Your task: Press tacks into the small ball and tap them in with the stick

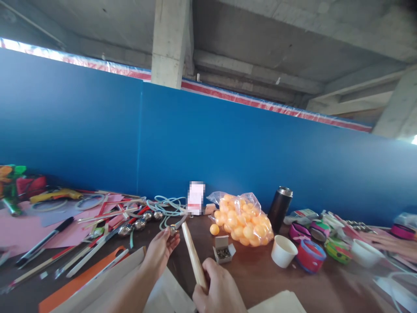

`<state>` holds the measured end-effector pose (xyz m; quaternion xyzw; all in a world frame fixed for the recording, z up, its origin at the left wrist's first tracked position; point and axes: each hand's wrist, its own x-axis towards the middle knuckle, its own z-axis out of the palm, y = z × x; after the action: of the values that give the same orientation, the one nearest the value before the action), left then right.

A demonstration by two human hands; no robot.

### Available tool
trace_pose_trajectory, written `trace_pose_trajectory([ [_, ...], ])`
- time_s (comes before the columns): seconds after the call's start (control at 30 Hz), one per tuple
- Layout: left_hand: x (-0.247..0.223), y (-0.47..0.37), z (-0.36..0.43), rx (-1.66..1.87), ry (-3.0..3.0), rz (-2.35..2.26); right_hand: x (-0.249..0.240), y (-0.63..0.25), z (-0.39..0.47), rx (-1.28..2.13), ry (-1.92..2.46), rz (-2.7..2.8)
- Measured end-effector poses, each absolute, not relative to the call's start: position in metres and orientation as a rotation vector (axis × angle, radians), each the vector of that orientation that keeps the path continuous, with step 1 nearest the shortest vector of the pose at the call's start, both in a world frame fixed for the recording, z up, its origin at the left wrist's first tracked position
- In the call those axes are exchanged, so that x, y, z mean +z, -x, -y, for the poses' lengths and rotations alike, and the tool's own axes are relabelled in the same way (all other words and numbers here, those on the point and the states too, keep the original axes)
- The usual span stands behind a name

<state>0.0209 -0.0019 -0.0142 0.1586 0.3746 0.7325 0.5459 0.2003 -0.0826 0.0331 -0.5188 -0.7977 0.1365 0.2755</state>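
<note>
My left hand [160, 252] is closed with its fingertips around a shiny silver bell [173, 229], which has a pale strip running up from it. In my right hand [220, 287] I grip a light wooden stick [191, 250], tilted with its upper end close to the bell; a small gap shows between them. More silver bells [140, 224] lie on the table to the left of my left hand. A small open box [224, 256] of little metal pieces stands just beyond my right hand.
A clear bag of orange balls [243, 221], one loose ball [214, 229], a black bottle [279, 209] and a white paper cup [284, 252] stand to the right. Pens, sticks and pink paper [22, 237] crowd the left. A blue partition [228, 143] closes off the back.
</note>
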Motion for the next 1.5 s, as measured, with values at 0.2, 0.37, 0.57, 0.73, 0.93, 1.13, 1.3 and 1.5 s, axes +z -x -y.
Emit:
trace_pose_trajectory([
  [0.2, -0.016, -0.019, 0.002, 1.766, -0.356, -0.833, 0.031, -0.202, 0.078, 0.321, 1.375, 2.068],
  [0.37, -0.017, -0.018, -0.001, 1.769, -0.348, -0.809, 0.030, -0.202, 0.079, 0.344, 1.359, 2.149],
  [0.57, -0.018, -0.017, -0.001, 1.772, -0.363, -0.781, 0.032, -0.202, 0.080, 0.322, 1.353, 2.132],
  [0.73, -0.018, -0.016, 0.001, 1.768, -0.382, -0.778, 0.034, -0.201, 0.079, 0.318, 1.378, 2.143],
  [0.93, -0.015, -0.018, 0.001, 1.753, -0.382, -0.796, 0.038, -0.202, 0.082, 0.323, 1.364, 2.113],
  [1.13, -0.014, -0.019, 0.002, 1.706, -0.377, -0.805, 0.036, -0.202, 0.081, 0.328, 1.364, 2.108],
  [1.3, -0.010, -0.020, 0.005, 1.623, -0.362, -0.781, 0.032, -0.205, 0.075, 0.340, 1.382, 2.004],
  [1.5, -0.009, -0.020, 0.008, 1.612, -0.394, -0.755, 0.012, -0.206, 0.066, 0.618, 1.411, 1.945],
])
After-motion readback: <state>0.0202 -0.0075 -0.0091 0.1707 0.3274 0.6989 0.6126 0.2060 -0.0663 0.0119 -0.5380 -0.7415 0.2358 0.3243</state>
